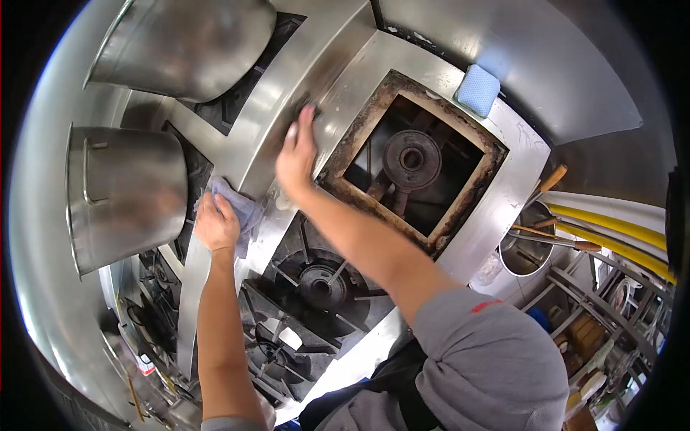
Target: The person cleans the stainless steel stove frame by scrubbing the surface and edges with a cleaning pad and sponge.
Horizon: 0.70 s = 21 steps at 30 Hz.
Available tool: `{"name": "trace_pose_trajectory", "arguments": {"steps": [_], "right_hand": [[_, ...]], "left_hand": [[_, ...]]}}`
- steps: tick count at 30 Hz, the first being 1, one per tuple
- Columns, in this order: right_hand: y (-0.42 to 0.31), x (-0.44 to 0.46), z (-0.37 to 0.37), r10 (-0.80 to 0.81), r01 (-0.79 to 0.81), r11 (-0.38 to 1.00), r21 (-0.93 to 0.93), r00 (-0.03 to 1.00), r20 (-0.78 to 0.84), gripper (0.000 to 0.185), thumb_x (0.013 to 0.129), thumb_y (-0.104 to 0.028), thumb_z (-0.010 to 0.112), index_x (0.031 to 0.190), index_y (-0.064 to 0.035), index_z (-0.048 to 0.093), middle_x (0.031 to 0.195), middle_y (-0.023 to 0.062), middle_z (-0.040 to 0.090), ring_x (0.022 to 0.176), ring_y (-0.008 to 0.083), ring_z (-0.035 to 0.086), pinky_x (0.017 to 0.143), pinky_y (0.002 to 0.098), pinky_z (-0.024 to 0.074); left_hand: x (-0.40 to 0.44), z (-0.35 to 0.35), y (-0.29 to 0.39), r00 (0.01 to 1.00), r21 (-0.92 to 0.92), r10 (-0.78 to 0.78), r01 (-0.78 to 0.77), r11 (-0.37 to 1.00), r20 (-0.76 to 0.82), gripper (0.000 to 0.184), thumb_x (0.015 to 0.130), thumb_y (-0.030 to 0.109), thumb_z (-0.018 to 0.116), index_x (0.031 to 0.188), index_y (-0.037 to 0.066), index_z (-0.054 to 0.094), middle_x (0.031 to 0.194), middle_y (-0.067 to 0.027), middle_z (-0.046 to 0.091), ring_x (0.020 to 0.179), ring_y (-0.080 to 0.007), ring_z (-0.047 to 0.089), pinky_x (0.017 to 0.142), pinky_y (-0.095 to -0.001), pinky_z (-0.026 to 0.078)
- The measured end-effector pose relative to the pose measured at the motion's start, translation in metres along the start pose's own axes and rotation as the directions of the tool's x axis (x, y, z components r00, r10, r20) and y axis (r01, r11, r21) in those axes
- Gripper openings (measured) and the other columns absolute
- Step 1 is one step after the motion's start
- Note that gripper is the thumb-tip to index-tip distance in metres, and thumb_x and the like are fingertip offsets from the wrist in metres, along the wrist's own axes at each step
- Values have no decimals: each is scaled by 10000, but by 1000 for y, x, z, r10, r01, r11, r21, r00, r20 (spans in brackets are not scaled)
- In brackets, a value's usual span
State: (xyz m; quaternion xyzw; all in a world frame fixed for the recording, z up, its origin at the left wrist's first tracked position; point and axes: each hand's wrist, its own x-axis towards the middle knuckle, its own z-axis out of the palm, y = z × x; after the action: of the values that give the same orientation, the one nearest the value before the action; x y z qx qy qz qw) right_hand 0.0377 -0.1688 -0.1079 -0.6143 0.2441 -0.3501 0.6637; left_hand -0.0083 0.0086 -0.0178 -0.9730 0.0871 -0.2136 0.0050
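Note:
My left hand (pixel 217 224) has its fingers curled on a grey-purple cloth (pixel 244 210), which lies bunched over the edge of the steel stove top. My right hand (pixel 296 158) reaches up to the raised steel ledge (pixel 334 68), fingers close together and pressed to its side. A dark, blurred patch shows at those fingertips; whether it is a scrubber or a reflection is unclear. Just right of this hand is a square burner opening with a rusty, crusted frame (pixel 471 197). A round burner (pixel 412 159) sits inside it.
Two large steel pots (pixel 129 197) stand at left. A blue sponge (pixel 477 91) rests on the far edge. Open burners with black grates (pixel 323 286) lie nearer me. At right are a metal container (pixel 527 248) with wooden-handled tools, yellow pipes (pixel 611 226) and a cluttered rack (pixel 611 309).

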Motion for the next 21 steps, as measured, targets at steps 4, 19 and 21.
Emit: {"name": "trace_pose_trajectory", "arguments": {"steps": [4,19,21], "right_hand": [[8,176,-20,37,-35,999,17,989,-143,516,1073,-228,395,1493,70,369,1580,252,324,1446,376,369,1211,411,278],[10,202,-23,-102,90,993,-81,982,-157,523,1046,-230,436,1478,61,402,1571,255,346,1452,414,335,1199,421,288],[11,187,-21,-190,182,981,-67,971,-146,532,1041,-211,468,1478,79,382,1566,276,340,1447,442,327,1206,437,280]], "left_hand": [[-4,11,-15,992,-22,72,-75,997,-103,313,991,295,482,955,14,613,933,-235,667,865,-455,632,729,-539,499],[1,0,-2,999,-41,28,-29,999,-37,318,1000,306,468,886,23,559,876,-225,642,830,-454,620,701,-548,483],[-1,-1,-2,1000,-24,17,-16,1000,19,320,1002,309,463,896,24,562,881,-227,645,834,-455,623,702,-550,486]]}}
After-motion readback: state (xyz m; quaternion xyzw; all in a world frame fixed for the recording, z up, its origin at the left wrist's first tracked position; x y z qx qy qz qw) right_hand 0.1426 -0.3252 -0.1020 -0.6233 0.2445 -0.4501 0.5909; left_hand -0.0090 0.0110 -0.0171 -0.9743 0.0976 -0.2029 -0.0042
